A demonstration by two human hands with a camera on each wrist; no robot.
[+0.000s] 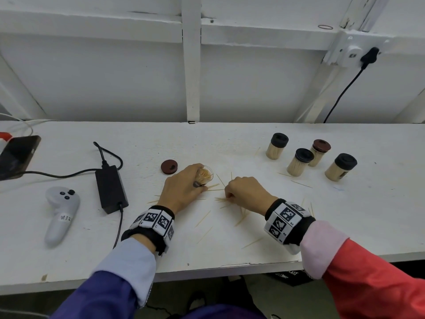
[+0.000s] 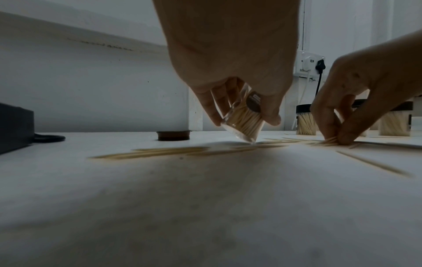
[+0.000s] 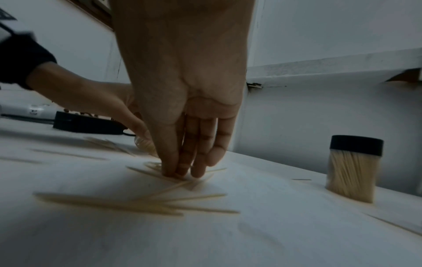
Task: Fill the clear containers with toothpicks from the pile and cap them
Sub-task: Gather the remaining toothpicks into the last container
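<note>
Four capped containers [image 1: 308,157] already sit well right of the open container [image 1: 205,174], which the left hand [image 1: 181,187] grips tilted, mouth leaning toward the right hand [image 1: 245,189], probably so sticks slide in easy. Right fingers [image 3: 180,162] pinch loose toothpicks [image 1: 220,199] off the white bench [image 1: 207,139] just right of it. Its brown cap [image 1: 169,166] waits just left, near a white wall.
</note>
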